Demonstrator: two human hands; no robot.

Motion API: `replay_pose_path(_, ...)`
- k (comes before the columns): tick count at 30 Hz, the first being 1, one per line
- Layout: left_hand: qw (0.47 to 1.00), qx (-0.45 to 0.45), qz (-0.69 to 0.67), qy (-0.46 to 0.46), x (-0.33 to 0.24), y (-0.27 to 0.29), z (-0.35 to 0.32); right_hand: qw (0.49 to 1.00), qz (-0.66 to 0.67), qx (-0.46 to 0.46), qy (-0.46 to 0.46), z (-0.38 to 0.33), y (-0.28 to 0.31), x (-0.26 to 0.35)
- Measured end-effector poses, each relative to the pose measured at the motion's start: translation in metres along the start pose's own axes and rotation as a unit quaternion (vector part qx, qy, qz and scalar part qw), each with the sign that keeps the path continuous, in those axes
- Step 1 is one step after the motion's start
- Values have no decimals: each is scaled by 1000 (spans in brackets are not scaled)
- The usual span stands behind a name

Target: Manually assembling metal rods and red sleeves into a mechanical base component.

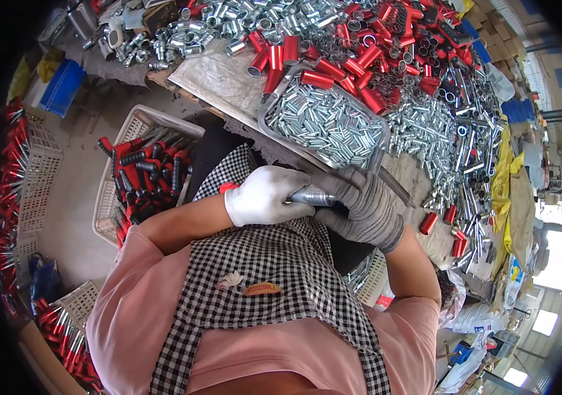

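My left hand [268, 196], in a white glove, is closed round a silver metal tube [312, 196] held in front of my checked apron. My right hand [363, 204], in a grey glove, meets the tube's right end, its thumb below and its fingers curled over the top. The fingers hide that end, so what else they grip cannot be made out. A bit of red [228, 187] shows at my left wrist. Just beyond my hands, a clear plastic tub [264, 125] full of small silver pins sits at the table's near edge.
Red sleeves [373, 99] and silver metal rings [228, 26] are heaped on the table. Loose pins and rods [446, 145] spread to the right. At my left, a white crate [106, 204] holds red and black tools. More crates [40, 178] and a blue bin [62, 85] stand farther left.
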State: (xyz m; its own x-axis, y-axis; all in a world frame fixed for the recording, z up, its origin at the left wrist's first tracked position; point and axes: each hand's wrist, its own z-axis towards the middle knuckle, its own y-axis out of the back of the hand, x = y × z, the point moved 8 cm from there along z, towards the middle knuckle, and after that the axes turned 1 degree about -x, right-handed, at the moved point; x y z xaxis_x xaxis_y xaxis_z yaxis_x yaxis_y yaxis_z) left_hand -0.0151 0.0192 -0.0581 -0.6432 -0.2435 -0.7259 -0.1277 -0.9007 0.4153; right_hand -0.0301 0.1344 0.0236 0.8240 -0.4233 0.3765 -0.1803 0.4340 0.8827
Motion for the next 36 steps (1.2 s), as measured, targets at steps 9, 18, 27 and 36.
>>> replay_pose_path(9, 999, 9, 32, 28, 4, 0, -3, 971, 100, 72, -207, -15, -27, -23)
replay_pose_path(18, 839, -142, -524, 40, 5, 72, 18, 786, 541, -55, -294, -80, -112, -60)
replay_pose_path(27, 555, -219, -679, 428, 122, -96, -85, 262, 842, -77, -465, -203, -168, -81)
replay_pose_path(36, 445, 32, -608, 657, 251, -340, -195, 258, 801, -215, -495, -333, -330, -140)
